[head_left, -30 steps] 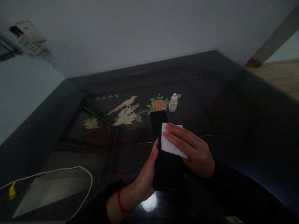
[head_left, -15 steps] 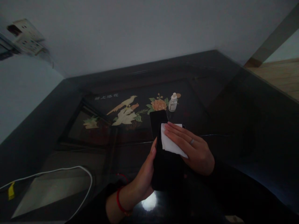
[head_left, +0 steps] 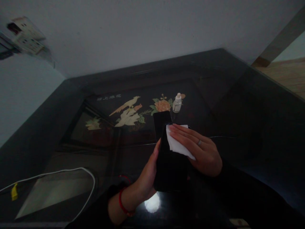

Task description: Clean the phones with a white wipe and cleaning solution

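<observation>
My left hand (head_left: 148, 173) is closed along the left edge of a black phone (head_left: 170, 171), with the thumb up its side. The phone is tilted above the dark table. Pressed onto its upper part is a folded white tissue (head_left: 177, 147). My right hand (head_left: 202, 151) lies over the tissue, fingers together, holding it against the screen. Just beyond the phone's top lies a second flat dark rectangle (head_left: 161, 119), phone-like in shape. Behind that stands a small clear dropper bottle (head_left: 177, 103) with a white cap.
The glossy dark table (head_left: 209, 95) carries a bird-and-flower picture (head_left: 127, 116). A white cable (head_left: 59, 172) with a yellow tag (head_left: 14, 192) curves at the left. Wall sockets (head_left: 28, 33) are at the upper left, and a wall (head_left: 143, 31) borders the table's far edge.
My right hand and the tissue have shifted slightly right and up over the phone. My left hand keeps its hold. The whole view has moved a little.
</observation>
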The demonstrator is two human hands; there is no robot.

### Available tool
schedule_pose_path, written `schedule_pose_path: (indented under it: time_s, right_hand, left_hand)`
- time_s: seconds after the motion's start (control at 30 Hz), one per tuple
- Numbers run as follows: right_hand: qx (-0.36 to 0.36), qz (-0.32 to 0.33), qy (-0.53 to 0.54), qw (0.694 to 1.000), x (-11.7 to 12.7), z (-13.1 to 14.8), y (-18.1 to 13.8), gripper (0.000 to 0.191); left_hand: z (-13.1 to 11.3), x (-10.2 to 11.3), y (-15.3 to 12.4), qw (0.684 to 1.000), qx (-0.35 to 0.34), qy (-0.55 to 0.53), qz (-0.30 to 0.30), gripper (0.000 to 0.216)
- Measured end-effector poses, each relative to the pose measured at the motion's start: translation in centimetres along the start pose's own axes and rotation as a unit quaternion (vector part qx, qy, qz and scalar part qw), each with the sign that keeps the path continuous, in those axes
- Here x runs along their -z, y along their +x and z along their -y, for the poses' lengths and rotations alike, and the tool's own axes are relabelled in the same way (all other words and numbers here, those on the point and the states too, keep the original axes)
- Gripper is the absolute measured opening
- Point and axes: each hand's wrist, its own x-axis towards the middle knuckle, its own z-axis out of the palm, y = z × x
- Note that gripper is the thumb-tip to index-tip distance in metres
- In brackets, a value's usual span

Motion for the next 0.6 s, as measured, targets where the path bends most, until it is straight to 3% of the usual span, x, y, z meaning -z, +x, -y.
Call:
schedule_pose_path:
  time_s: [0.3, 0.47, 0.6]
  right_hand:
    - [0.004, 0.005, 0.003, 1.000, 0.1, -0.1, 0.0, 0.037]
    - [0.086, 0.044, 0.035, 0.995, -0.1, 1.2, 0.2, 0.030]
    - [0.120, 0.032, 0.039, 0.991, -0.5, 1.6, 0.0, 0.025]
  left_hand:
    - [-0.3, -0.4, -0.1, 1.000, 0.018, -0.002, 0.011, 0.052]
    - [-1.3, -0.7, 0.0, 0.998, 0.052, -0.007, -0.034, 0.065]
    - [-1.8, -0.8, 0.0, 0.998, 0.048, -0.002, -0.030, 0.062]
